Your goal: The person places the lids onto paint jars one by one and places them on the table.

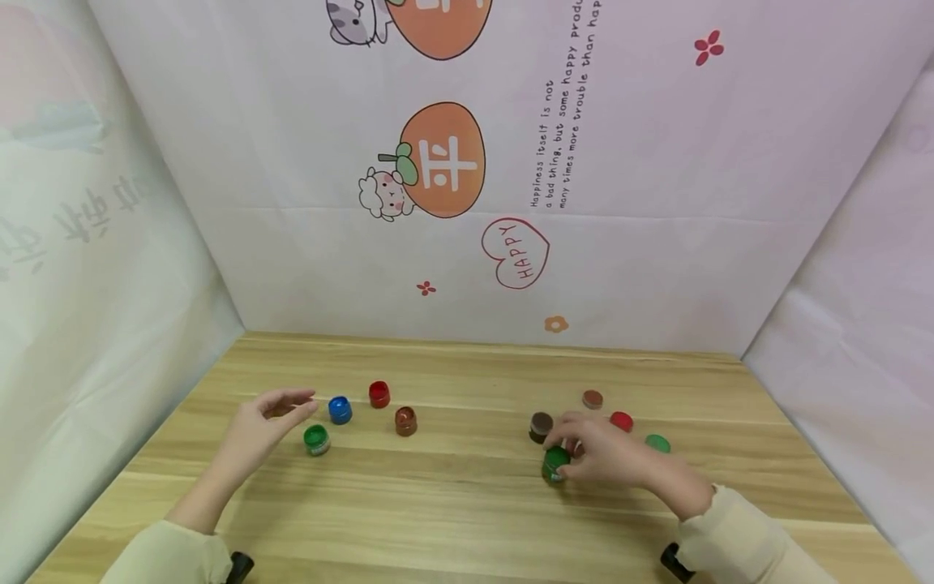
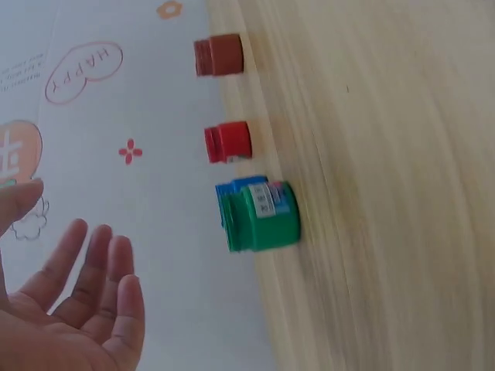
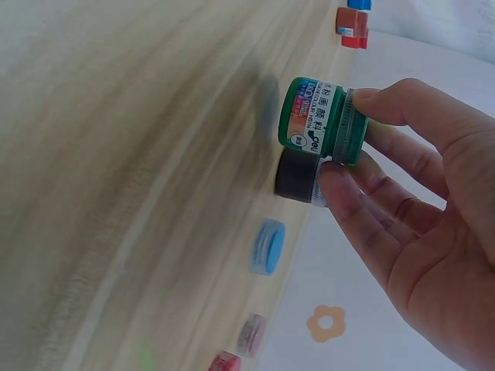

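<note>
My right hand (image 1: 601, 450) pinches a small green paint jar (image 3: 309, 116) by its ribbed cap, between thumb and fingers. Close behind it stands a dark paint jar (image 1: 541, 427), partly covered by the green one in the right wrist view. My left hand (image 1: 263, 422) hovers with loosely bent fingers and holds nothing. Near its fingertips are an uncapped green jar (image 1: 317, 440) and an uncapped blue jar (image 1: 340, 410). An open red jar (image 1: 379, 394) and an open brown jar (image 1: 405, 421) stand a little to the right.
Loose caps lie around the right hand: brown (image 1: 593, 398), red (image 1: 621, 421) and green (image 1: 657, 443). A blue cap (image 3: 268, 247) shows in the right wrist view. The wooden table (image 1: 438, 503) ends at a printed white backdrop (image 1: 627, 276), with white sheets at both sides.
</note>
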`<state>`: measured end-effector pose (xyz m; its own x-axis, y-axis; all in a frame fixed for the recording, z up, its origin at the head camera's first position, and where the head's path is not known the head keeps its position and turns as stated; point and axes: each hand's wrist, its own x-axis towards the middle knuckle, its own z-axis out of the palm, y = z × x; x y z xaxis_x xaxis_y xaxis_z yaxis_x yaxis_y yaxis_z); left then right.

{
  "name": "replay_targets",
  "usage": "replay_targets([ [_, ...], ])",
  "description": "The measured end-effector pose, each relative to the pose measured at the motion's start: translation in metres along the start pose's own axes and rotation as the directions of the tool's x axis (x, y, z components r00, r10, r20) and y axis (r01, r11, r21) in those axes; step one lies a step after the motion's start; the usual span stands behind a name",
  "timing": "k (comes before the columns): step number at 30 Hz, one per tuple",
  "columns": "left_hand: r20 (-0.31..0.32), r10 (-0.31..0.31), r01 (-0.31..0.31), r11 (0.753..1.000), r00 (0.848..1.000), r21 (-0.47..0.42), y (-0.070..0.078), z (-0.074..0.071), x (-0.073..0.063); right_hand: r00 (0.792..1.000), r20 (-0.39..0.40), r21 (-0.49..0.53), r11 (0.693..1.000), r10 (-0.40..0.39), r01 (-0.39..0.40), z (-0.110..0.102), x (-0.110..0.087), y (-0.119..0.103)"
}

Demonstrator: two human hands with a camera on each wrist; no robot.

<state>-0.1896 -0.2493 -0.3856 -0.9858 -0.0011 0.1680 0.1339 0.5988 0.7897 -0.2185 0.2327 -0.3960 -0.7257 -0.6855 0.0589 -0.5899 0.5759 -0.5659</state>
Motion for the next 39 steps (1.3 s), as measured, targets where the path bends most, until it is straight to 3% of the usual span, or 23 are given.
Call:
replay_targets([
  [5, 0.064, -0.049, 0.048, 0.999, 0.997, 0.024, -0.009, -0.003, 0.004, 1.0, 0.002, -0.031, 0.999, -0.009, 0.009, 0.003, 0.001, 0.002],
  [22, 0.212, -0.085, 0.058, 0.99, 0.974, 0.13, -0.032, 0.0, 0.014, 0.999, -0.018, -0.106, 0.993, -0.051, 0.049, 0.007, 0.001, 0.003],
  [39, 0.278, -0.111, 0.071, 0.986, 0.954, 0.15, -0.036, 0.009, 0.022, 0.999, 0.001, -0.1, 0.994, -0.05, 0.05, 0.006, 0.0, 0.001],
])
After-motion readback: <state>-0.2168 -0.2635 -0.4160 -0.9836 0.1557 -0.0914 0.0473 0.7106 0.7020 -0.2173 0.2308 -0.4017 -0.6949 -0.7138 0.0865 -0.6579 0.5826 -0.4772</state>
